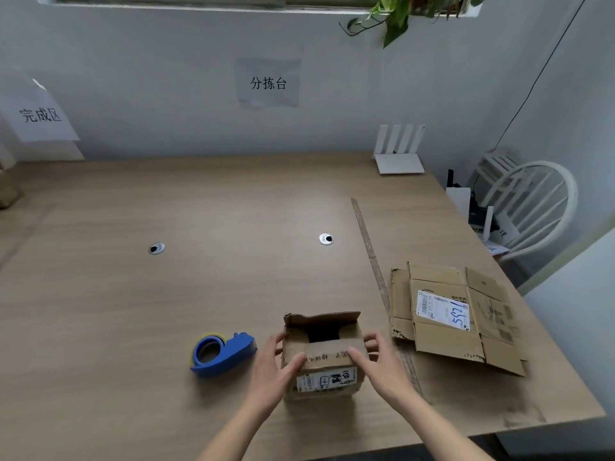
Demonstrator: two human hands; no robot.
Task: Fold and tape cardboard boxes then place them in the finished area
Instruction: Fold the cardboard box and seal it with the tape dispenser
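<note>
A small brown cardboard box [324, 357] stands on the wooden table [166, 294] near its front edge. The near top flap lies folded down, the far flap stands up, and a dark gap shows between them. My left hand [274, 367] grips the box's left side with the thumb pressing on the near flap. My right hand [379, 361] holds the right side the same way. A blue tape dispenser [221, 354] lies just left of the box. A flattened cardboard box [456, 314] with a shipping label lies to the right.
A paper sign [40, 114] on the left wall marks the finished area; brown cardboard [8, 191] sits below it at the table's left edge. A white router [399, 151] stands at the back right. A white chair [529, 201] is beyond the right edge.
</note>
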